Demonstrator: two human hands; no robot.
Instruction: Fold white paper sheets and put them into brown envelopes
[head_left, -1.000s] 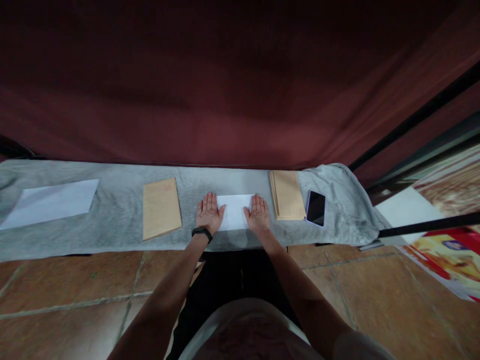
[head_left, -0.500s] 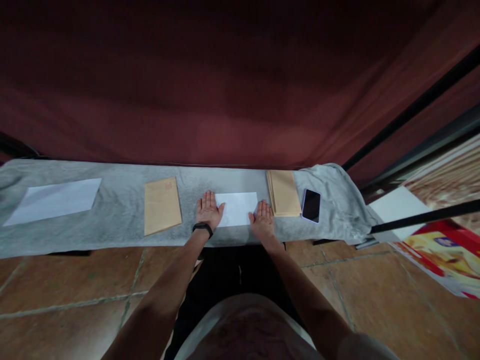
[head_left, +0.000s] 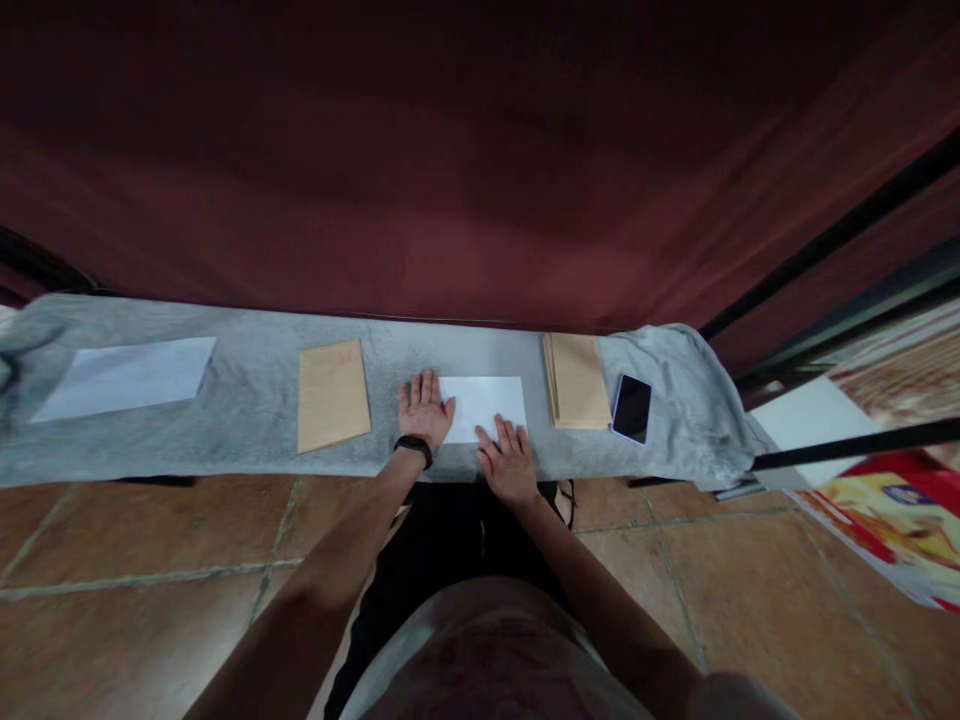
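A white sheet of paper [head_left: 480, 398], looking folded, lies flat on the grey cloth in front of me. My left hand [head_left: 425, 412] rests flat at its left edge, fingers stretched out and thumb on the paper; a black band is round that wrist. My right hand [head_left: 510, 462] lies palm down over the paper's lower right edge, fingers spread on it. To the left is a brown envelope [head_left: 333, 398]. A stack of brown envelopes [head_left: 583, 382] sits to the right of the paper.
A phone [head_left: 631, 408] lies right of the envelope stack. Larger white paper [head_left: 131, 376] rests at the far left of the grey cloth [head_left: 255, 400]. Behind hangs a dark red curtain [head_left: 450, 250]. A black pole [head_left: 847, 446] and a red and yellow box [head_left: 900, 520] are at the right.
My right hand has moved from the paper's right edge to its lower right part, nearer to me and inward. My left hand stays at the left edge. The view has shifted slightly.
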